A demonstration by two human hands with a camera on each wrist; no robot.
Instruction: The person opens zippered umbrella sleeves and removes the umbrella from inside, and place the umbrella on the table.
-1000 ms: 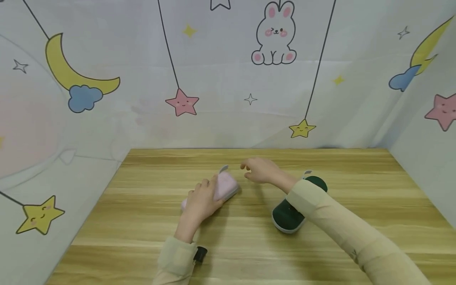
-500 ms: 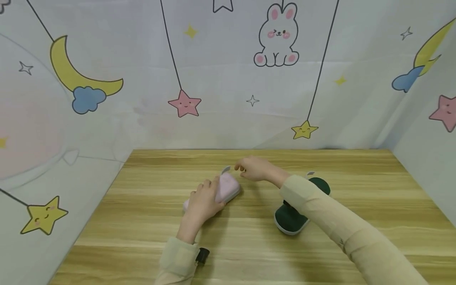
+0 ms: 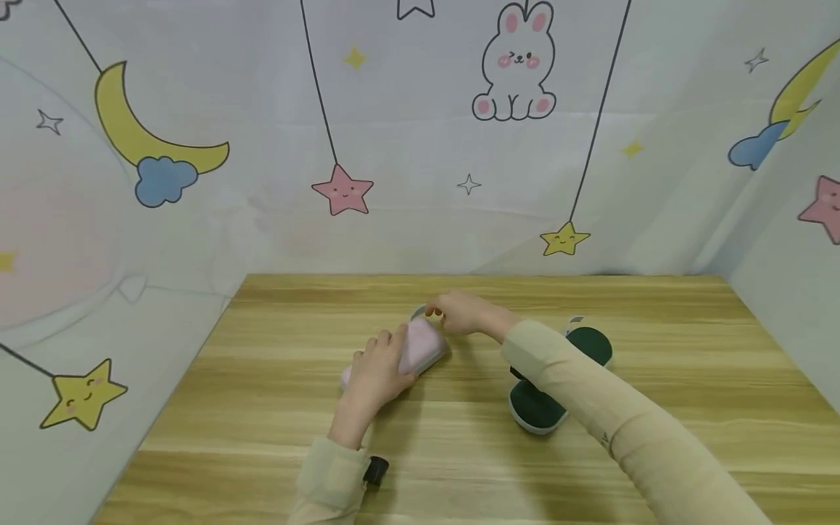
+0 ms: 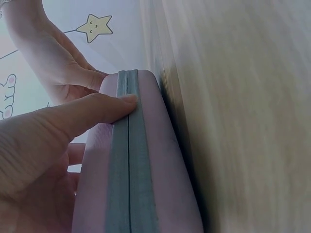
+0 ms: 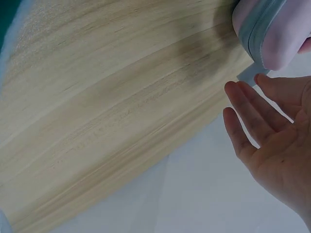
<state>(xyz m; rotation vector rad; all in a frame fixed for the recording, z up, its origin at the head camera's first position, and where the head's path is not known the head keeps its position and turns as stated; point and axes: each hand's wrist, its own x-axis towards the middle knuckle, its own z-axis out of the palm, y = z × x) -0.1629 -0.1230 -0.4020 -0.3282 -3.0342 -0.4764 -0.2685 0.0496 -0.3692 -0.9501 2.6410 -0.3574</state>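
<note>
A pale pink case (image 3: 421, 345) with a grey zip band lies on the table, set at a slant. My left hand (image 3: 377, 370) grips it from above. In the left wrist view, the left thumb (image 4: 104, 108) presses on the zip band (image 4: 129, 160). At the case's far end, a grey fabric tab (image 5: 250, 74) sticks out. My right hand (image 3: 462, 312) has come up to that tab, its thumb and fingertips right beside it with a small gap between them. Whether they touch the tab is hard to tell.
A dark green case (image 3: 534, 407) with a light rim and a tab lies to the right, partly beneath my right sleeve (image 3: 590, 394). The wooden table (image 3: 262, 408) ends at a printed cloth backdrop (image 3: 407, 240). A black band piece (image 3: 376, 472) shows at my left cuff.
My right hand has moved left to the tab of the pink case. The left hand has kept its grip and the case has stayed in place. The head view has shifted slightly.
</note>
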